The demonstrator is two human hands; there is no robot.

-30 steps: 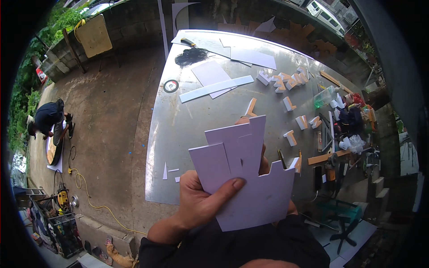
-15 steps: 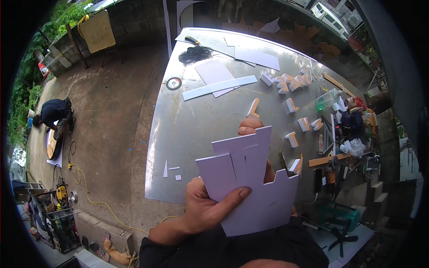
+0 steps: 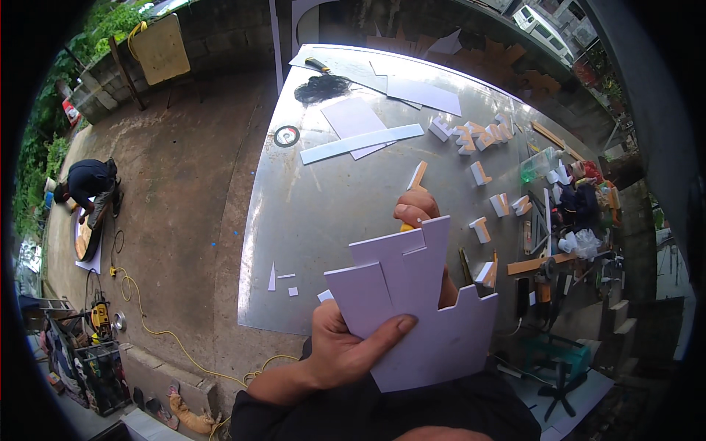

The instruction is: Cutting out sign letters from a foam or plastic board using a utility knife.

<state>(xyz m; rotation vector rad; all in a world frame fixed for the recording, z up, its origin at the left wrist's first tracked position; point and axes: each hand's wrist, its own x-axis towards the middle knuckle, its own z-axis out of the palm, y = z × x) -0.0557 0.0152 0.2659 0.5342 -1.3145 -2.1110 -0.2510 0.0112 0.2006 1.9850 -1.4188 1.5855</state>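
Note:
My left hand (image 3: 353,345) grips several white boards (image 3: 434,353) with notched cut edges, its thumb pressed on their front. My right hand (image 3: 415,209) is behind them, fingers curled round a small yellow object (image 3: 407,228) mostly hidden by the boards. Beyond them, a metal-topped table (image 3: 279,213) bears white and orange letter-shaped blocks (image 3: 479,173), loose white sheets (image 3: 423,95), a black-and-yellow handled tool (image 3: 318,65) and a round disc (image 3: 287,136). Small white offcuts (image 3: 293,291) lie left of my hands.
A co-worker (image 3: 92,180) bends over an oval piece (image 3: 88,239) on the concrete floor, left. A yellow cord (image 3: 169,334) runs below. An orange cat (image 3: 191,415) lies lower left. Tools, bottle (image 3: 537,165) and bags crowd the table's right side; a dark fan (image 3: 562,389) stands lower right.
Both hands and the boards have shifted down and slightly right in view. More of my right hand's fingers and a bit of yellow now show above the boards.

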